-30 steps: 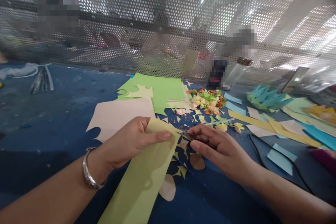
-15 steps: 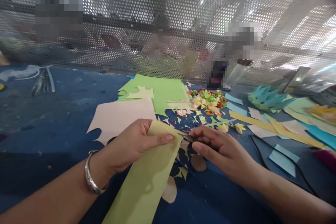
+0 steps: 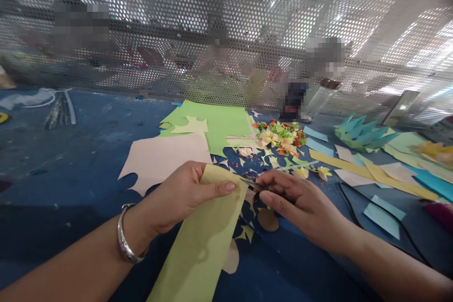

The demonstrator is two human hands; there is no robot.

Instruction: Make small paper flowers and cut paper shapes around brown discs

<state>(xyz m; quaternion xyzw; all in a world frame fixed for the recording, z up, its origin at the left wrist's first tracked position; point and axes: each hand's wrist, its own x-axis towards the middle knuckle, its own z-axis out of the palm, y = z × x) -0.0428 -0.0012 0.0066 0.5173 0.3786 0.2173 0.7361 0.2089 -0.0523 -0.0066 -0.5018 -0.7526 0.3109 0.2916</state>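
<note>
My left hand [image 3: 198, 196], with a silver bangle at the wrist, pinches the upper end of a long yellow paper strip [image 3: 201, 250], thumb on top. The strip hangs down toward the bottom edge of the view. My right hand [image 3: 300, 207] is closed around a pair of scissors [image 3: 253, 186]; their handles are mostly hidden in the fingers. The blade tips meet the strip's upper right edge beside my left thumb. Under and beyond the hands lie a brown paper disc [image 3: 268, 220], a pale paper disc [image 3: 231, 257] and several star-shaped offcuts [image 3: 247, 233].
A pink sheet [image 3: 166, 155] and a green sheet [image 3: 226, 120] with cut-out edges lie ahead. Small paper flowers [image 3: 281, 136] are heaped beyond my right hand. Yellow strips [image 3: 371, 174], a teal paper flower [image 3: 361, 133] and a black cord [image 3: 348, 207] lie right. A perforated metal screen [image 3: 198, 33] stands behind.
The yellow strip's lower end has swung slightly right, covering more of the pale disc. Both hands keep nearly the same place, the scissors still at the strip's edge.
</note>
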